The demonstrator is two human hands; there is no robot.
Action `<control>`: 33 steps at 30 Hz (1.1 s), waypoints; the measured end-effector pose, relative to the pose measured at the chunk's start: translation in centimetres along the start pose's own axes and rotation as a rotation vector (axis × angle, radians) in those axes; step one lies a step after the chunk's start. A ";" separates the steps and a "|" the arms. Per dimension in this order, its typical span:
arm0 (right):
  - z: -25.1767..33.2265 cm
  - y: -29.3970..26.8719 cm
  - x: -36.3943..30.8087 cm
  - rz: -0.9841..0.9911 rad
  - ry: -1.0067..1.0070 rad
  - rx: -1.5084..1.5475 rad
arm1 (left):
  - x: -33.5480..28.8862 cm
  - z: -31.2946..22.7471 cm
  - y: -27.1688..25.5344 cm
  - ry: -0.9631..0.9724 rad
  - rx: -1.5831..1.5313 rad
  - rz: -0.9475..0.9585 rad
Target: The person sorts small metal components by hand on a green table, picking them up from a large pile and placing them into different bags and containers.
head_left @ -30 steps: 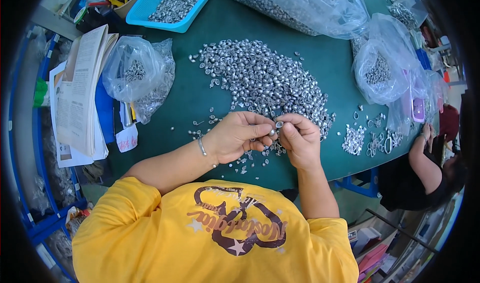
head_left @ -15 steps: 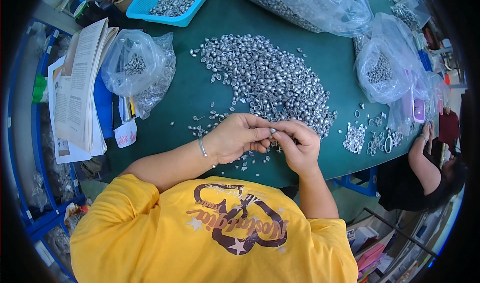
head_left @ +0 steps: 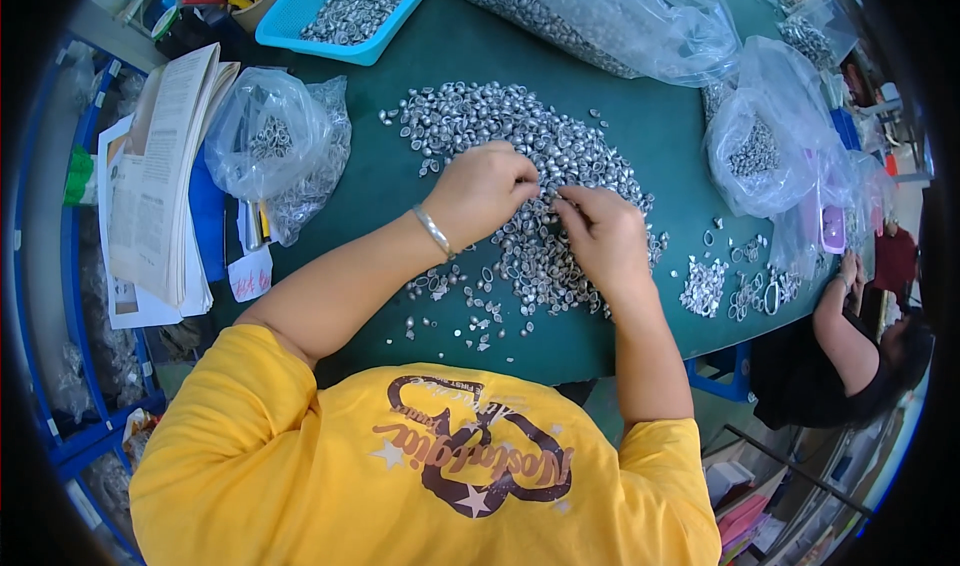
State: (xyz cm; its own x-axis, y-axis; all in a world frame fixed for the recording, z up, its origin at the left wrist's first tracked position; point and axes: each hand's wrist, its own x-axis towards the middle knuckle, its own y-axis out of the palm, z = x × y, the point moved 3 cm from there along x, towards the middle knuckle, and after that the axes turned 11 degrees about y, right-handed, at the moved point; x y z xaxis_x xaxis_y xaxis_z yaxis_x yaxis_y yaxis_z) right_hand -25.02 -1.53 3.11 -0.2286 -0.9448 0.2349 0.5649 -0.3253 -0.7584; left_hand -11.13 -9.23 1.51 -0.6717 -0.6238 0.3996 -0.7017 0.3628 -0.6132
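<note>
Both hands have moved up from the table's near edge onto the heap of small silver metal pieces (head_left: 520,156). Left hand (head_left: 480,191) and right hand (head_left: 600,236) rest knuckles-up on the heap, fingers curled among the shiny, rounded pieces; whether either grips one cannot be told. Green matte table (head_left: 650,106).

blue tray (head_left: 290,18), clear bags (head_left: 268,138), papers (head_left: 155,186), co-worker (head_left: 860,351)

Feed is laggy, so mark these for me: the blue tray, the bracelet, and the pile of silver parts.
blue tray (head_left: 290,21): head view, near rim.
bracelet (head_left: 434,231): head view, band on left wrist.
pile of silver parts (head_left: 500,121): head view, upper heap.
</note>
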 end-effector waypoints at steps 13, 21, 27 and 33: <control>0.4 -0.3 -0.8 0.204 0.245 0.187 | -1.3 0.4 0.2 0.079 0.077 0.024; -0.6 0.7 -3.3 0.643 0.876 1.435 | -3.9 -0.6 0.1 -0.768 -1.290 0.041; -0.4 1.9 -3.7 0.813 0.850 1.946 | -4.8 -1.7 0.2 -0.712 -1.528 0.014; -0.1 1.6 -4.0 0.809 0.856 1.927 | -4.6 -2.7 -0.2 -0.638 -1.163 -0.002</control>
State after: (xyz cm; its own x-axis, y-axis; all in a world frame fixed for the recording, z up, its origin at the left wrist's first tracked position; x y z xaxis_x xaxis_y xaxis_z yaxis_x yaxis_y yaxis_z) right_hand -23.23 1.69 0.90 0.4919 -0.7950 -0.3548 0.4154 -0.1438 0.8982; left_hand -8.56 -4.52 1.62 -0.6661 -0.7227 -0.1844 -0.7105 0.5396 0.4517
